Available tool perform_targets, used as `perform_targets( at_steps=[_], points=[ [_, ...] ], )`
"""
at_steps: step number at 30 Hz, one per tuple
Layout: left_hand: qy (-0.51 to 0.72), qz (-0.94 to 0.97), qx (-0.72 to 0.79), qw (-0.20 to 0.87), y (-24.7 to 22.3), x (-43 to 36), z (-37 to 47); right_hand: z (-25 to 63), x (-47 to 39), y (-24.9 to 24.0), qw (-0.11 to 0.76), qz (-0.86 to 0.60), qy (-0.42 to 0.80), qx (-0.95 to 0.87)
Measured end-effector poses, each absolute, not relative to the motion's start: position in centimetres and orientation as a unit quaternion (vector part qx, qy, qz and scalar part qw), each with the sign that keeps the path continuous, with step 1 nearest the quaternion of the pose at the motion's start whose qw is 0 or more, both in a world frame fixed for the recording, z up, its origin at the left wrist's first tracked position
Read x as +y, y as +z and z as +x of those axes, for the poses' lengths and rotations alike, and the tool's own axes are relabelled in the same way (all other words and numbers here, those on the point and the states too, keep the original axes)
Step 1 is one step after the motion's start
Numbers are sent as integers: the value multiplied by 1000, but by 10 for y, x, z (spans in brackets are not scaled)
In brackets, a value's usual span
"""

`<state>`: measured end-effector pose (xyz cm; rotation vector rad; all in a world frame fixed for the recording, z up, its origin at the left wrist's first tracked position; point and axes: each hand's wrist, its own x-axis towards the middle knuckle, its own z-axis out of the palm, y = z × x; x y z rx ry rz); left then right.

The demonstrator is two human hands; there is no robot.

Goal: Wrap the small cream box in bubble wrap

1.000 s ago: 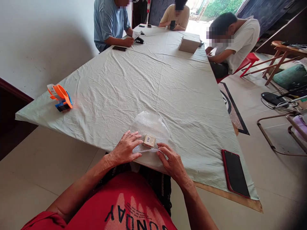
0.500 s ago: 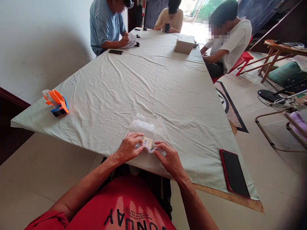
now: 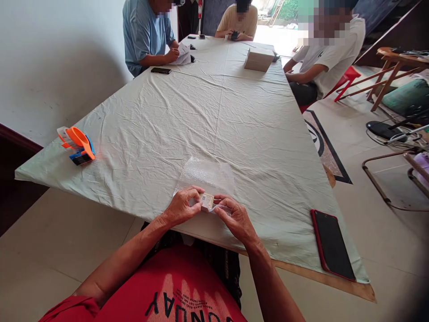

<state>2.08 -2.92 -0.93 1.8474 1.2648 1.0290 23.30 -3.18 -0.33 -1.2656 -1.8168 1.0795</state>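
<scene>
step in hand, as judged: drawing the near edge of the bubble wrap (image 3: pixel 211 172) up against the small box (image 3: pixel 207 199). the box lies on the near part of the sheet, close to the table's near edge, between the two hands, its printed face up; the rest of the sheet spreads flat beyond it on the cloth-covered table (image 3: pixel 150 134).

grip: the left hand (image 3: pixel 185 205) is closed on the box's left end, thumb on the near side, forefinger by the top edge (whether film is caught beneath those fingertips, cannot tell). the right hand (image 3: pixel 235 218) pinches the near edge of the wrap by the box's right end, thumb against curled fingers.

for good technique: let the left grip steady the box while the right pulls the film snug; keep the fold parallel to the box's edge, or the roll is likely to skew. light pressure should do, since the carton looks like thin card. loose film at the corners is the probable fault to watch.

pose: both forearms reach in from the lower corners and converge at the box. the left hand lies low, back upward, fingers pointing inward. the right hand arches more, knuckles raised, with its fingertips turned toward the left hand.
</scene>
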Motion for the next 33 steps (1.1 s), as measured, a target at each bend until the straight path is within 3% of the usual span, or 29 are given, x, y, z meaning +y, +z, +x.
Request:
perform_targets(
  at_steps=[24, 29, 33],
  points=[
    [359, 685, 491, 402, 2, -23, 19, 237, -38, -9, 350, -556, 476, -584],
    [324, 679, 509, 419, 7, -15, 19, 242, -39, -18, 336, -596, 351, -639],
    [311, 674, 514, 429, 8, -13, 20, 234, -55, -7, 389, -595, 72, -699]
  ],
)
